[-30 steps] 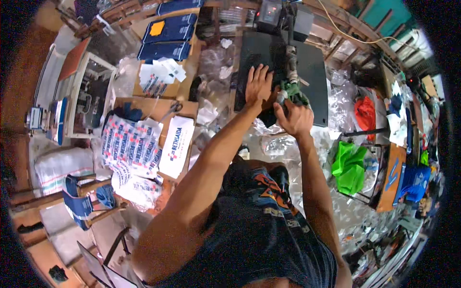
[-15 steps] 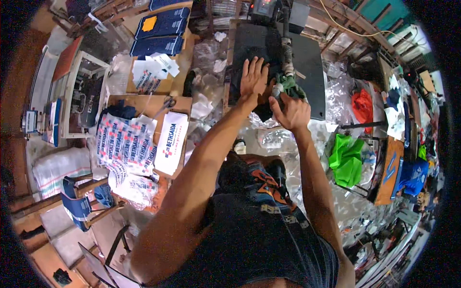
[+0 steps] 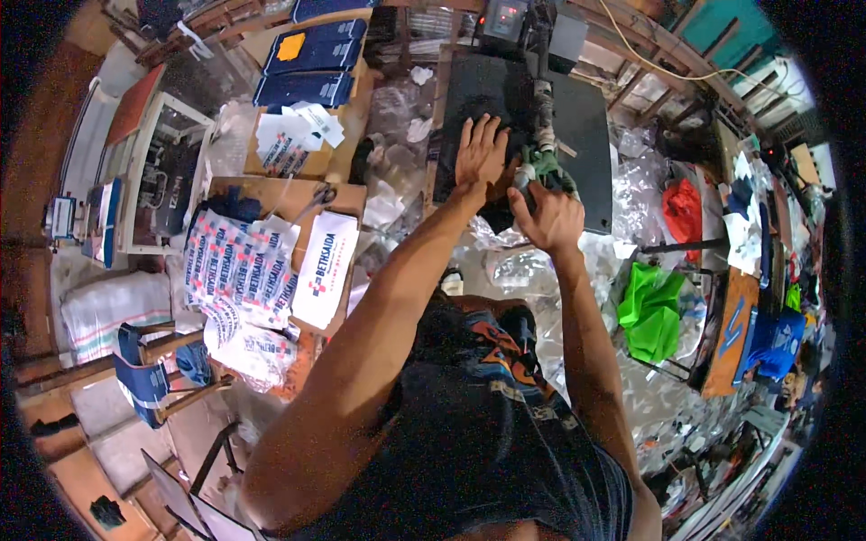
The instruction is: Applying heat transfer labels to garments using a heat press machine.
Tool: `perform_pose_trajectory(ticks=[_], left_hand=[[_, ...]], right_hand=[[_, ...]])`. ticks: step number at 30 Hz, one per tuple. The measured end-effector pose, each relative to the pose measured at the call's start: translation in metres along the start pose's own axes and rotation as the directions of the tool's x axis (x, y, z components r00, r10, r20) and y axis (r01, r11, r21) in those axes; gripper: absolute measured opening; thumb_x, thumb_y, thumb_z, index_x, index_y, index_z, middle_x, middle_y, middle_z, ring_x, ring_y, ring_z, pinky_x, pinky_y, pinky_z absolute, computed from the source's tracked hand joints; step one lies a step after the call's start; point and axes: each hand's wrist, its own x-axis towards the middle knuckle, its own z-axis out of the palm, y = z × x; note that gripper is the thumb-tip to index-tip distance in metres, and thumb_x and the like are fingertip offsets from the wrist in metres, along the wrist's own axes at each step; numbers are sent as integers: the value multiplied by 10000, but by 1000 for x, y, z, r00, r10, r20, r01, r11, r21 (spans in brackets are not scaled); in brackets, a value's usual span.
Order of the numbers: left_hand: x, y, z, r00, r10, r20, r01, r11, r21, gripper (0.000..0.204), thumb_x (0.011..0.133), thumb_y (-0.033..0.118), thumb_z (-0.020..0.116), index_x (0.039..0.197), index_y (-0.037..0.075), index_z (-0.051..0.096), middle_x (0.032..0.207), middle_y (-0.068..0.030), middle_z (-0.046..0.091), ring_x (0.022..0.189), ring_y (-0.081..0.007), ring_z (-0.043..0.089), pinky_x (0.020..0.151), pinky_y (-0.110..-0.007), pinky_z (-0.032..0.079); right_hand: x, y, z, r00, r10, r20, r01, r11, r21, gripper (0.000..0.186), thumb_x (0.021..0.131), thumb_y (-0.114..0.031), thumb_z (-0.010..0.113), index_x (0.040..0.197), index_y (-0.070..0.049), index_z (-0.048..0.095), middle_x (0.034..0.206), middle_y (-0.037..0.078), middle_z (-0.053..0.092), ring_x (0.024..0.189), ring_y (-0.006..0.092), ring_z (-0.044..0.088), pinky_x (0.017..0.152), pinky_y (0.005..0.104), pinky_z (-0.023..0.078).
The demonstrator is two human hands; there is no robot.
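My left hand (image 3: 483, 153) lies flat with fingers spread on dark cloth (image 3: 469, 104), black on black, over the left part of a machine that looks like a heat press. My right hand (image 3: 552, 216) is closed round the grey-tipped end of the press handle (image 3: 525, 174), just right of my left hand. Green cloth (image 3: 552, 169) is wrapped about the lever beside it. The lever's taped arm (image 3: 543, 117) runs away from me across the black plate (image 3: 582, 126). Part of the handle is hidden under my right fingers.
At left, a cardboard-topped table holds printed transfer sheets (image 3: 236, 261), a white card stack (image 3: 325, 270) and scissors (image 3: 316, 198). Folded navy fabric (image 3: 307, 88) lies farther back. A control box (image 3: 502, 20) stands behind the press. Right are red (image 3: 681, 209) and green (image 3: 651, 311) bags; plastic litters the floor.
The whole view has shifted slightly, so the scene sits a little lower. Both hands keep about the same places on the press, the right still round the handle.
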Motion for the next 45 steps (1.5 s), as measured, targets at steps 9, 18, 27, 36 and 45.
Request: perform_pose_trajectory(ticks=[9, 18, 27, 36, 45], left_hand=[[0, -1, -6, 999, -27, -24, 26, 1000, -16, 591, 958, 439, 581, 1400, 46, 579, 1535, -148, 487, 1506, -311, 329, 1279, -494, 144], [2, 1, -7, 999, -25, -40, 22, 997, -75, 578, 973, 463, 554, 1369, 45, 600, 1517, -153, 503, 1493, -324, 352, 1271, -496, 168], [1, 2, -2, 996, -25, -85, 27, 999, 25, 375, 921, 100, 561, 1287, 84, 644, 1519, -58, 514, 1475, -251, 397, 1269, -474, 224], [1, -3, 1, 998, -11, -55, 12, 999, 33, 548, 936, 413, 624, 1370, 78, 609, 1508, -109, 513, 1484, -287, 367, 1273, -483, 184], [4, -13, 15, 992, 73, -99, -58, 987, 151, 482, 922, 373, 626, 1310, 86, 635, 1500, -83, 517, 1482, -281, 368, 1273, -485, 193]], right_hand=[[-1, -2, 4, 1000, 30, 3, -30, 999, -25, 533, 941, -584, 586, 758, -94, 691, 601, 153, 653, 636, 394, 691, 610, 518, 533], [-3, 2, 8, 999, 18, -30, -19, 999, -31, 542, 949, -586, 575, 753, -92, 681, 606, 174, 652, 605, 397, 682, 577, 507, 528], [-4, 6, 8, 999, -2, -40, 2, 1000, 0, 534, 948, -567, 591, 734, -82, 660, 598, 181, 644, 600, 403, 674, 577, 506, 519], [-4, 2, 2, 999, 42, 10, -42, 999, 24, 525, 946, -584, 579, 783, -98, 692, 633, 199, 660, 645, 411, 689, 623, 516, 538], [-5, 2, 4, 998, 64, 12, -64, 998, 0, 534, 947, -603, 560, 836, -109, 728, 672, 219, 678, 690, 423, 700, 674, 528, 551]])
